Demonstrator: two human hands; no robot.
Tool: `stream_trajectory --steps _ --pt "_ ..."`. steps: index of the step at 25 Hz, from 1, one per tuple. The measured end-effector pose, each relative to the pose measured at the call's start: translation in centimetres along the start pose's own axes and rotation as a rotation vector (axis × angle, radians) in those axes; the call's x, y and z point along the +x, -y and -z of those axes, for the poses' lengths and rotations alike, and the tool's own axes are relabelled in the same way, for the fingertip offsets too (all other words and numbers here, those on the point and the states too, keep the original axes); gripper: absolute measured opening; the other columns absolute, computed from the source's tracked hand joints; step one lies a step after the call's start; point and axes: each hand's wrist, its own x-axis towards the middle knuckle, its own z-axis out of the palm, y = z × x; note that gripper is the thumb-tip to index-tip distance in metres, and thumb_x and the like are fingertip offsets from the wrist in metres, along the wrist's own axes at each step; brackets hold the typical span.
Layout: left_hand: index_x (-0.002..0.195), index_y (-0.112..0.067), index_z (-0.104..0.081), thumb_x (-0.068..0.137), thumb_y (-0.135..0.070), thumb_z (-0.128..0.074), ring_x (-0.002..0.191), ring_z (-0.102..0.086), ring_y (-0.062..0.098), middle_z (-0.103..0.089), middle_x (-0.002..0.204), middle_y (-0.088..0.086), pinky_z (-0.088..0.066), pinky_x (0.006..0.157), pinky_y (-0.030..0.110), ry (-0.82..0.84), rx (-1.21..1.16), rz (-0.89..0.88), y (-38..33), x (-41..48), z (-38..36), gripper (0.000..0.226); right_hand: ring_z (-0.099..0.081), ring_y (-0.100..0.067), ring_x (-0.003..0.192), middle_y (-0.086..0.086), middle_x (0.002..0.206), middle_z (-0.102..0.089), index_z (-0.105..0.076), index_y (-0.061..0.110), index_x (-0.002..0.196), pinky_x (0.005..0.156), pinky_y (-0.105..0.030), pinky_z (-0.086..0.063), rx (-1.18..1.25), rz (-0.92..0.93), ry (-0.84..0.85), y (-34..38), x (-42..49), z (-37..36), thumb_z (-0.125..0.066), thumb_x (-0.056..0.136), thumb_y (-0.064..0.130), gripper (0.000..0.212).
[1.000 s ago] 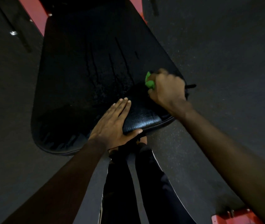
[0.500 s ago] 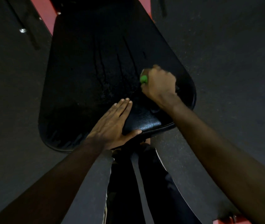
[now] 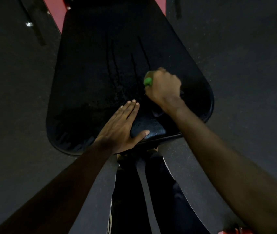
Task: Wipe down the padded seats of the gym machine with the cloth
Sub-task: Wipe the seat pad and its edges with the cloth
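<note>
At centre frame, right grip clutches the cloth on the drip-streaked seat, left grip flat; wiping looks unfinished.

The seat pad looks like bumpy leather, shiny and wet beside the left hand. The floor past the right hand (gripping a green cloth) is dull and rough.

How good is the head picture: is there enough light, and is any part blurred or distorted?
Head view: the light is dim, so the black seat pad almost merges with the dark floor; a faint sheen shows near the left hand; the right hand, gripping the green cloth, is motion-blurred; the wide lens stretches everything toward the corners.
</note>
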Motion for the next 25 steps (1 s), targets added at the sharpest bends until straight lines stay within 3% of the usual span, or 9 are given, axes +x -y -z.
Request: stream_trajectory --steps 2,4,8,11,17,19,22,25 --pt "0.158 0.0 -0.022 0.094 -0.077 -0.026 0.157 -0.005 0.021 -0.013 0.169 0.014 -0.008 0.128 0.036 0.005 0.01 -0.001 0.1 0.0 0.0 0.1 -0.063 -0.034 0.11 -0.005 0.128 -0.058 -0.064 0.024 0.124 0.08 -0.035 -0.046 0.021 0.187 0.055 2.2 -1.9 -1.1 -0.068 0.09 0.03 0.036" --pt "0.159 -0.001 -0.021 0.095 -0.075 -0.027 0.157 -0.005 0.021 -0.012 0.169 0.013 -0.008 0.128 0.036 0.001 0.0 0.002 0.2 0.0 0.0 0.098 -0.063 -0.033 0.109 -0.002 0.128 -0.058 -0.065 0.029 0.125 0.081 -0.035 -0.048 0.033 0.228 0.065 1.5 -1.5 -1.2 -0.068 0.089 0.033 0.036" --pt "0.162 -0.008 -0.008 0.094 -0.078 -0.018 0.157 0.001 0.016 -0.003 0.171 0.007 -0.007 0.128 0.036 0.009 -0.022 0.01 -0.1 -0.1 0.1 0.098 -0.064 -0.039 0.109 -0.011 0.122 -0.063 -0.067 0.025 0.124 0.084 -0.042 -0.051 -0.054 -0.06 -0.044 -5.1 2.4 1.2 -0.066 0.09 0.033 0.035" --pt "0.162 -0.007 -0.006 0.094 -0.078 -0.016 0.157 0.002 0.017 -0.002 0.171 0.008 -0.008 0.128 0.037 0.002 -0.014 0.014 0.0 -0.1 0.1 0.099 -0.063 -0.042 0.107 -0.014 0.122 -0.063 -0.067 0.023 0.123 0.085 -0.043 -0.051 -0.041 -0.135 -0.063 -6.3 3.4 1.6 -0.067 0.091 0.03 0.033" --pt "0.162 -0.009 -0.013 0.09 -0.079 -0.022 0.157 -0.002 0.023 -0.006 0.17 0.012 -0.003 0.128 0.037 -0.053 -0.041 0.151 0.9 -0.6 0.4 0.1 -0.065 -0.034 0.107 -0.002 0.127 -0.059 -0.067 0.031 0.122 0.083 -0.041 -0.052 -0.021 0.228 0.047 -1.0 -0.2 -1.0 -0.07 0.088 0.043 0.036" --pt "0.163 -0.012 -0.013 0.09 -0.078 -0.023 0.157 -0.001 0.022 -0.005 0.17 0.011 -0.003 0.128 0.037 -0.055 -0.043 0.206 2.0 -0.9 0.6 0.098 -0.064 -0.036 0.106 -0.004 0.125 -0.061 -0.068 0.031 0.122 0.083 -0.041 -0.052 -0.033 0.158 0.005 -2.6 1.0 -0.5 -0.068 0.089 0.041 0.034" --pt "0.163 -0.015 -0.011 0.092 -0.075 -0.023 0.157 0.001 0.02 -0.004 0.171 0.009 -0.002 0.128 0.036 -0.068 -0.076 0.254 2.5 -1.1 0.8 0.094 -0.064 -0.041 0.105 -0.01 0.121 -0.064 -0.068 0.027 0.12 0.082 -0.041 -0.051 0.014 -0.089 -0.089 -4.2 2.7 0.2 -0.065 0.089 0.034 0.032" --pt "0.163 -0.016 -0.011 0.095 -0.071 -0.028 0.157 0.002 0.019 -0.004 0.171 0.008 -0.001 0.128 0.035 -0.08 -0.089 0.253 2.5 -1.1 0.8 0.089 -0.065 -0.037 0.106 -0.01 0.123 -0.061 -0.066 0.023 0.121 0.082 -0.038 -0.05 -0.018 -0.107 -0.071 -0.3 1.3 -0.7 -0.067 0.089 0.029 0.032"
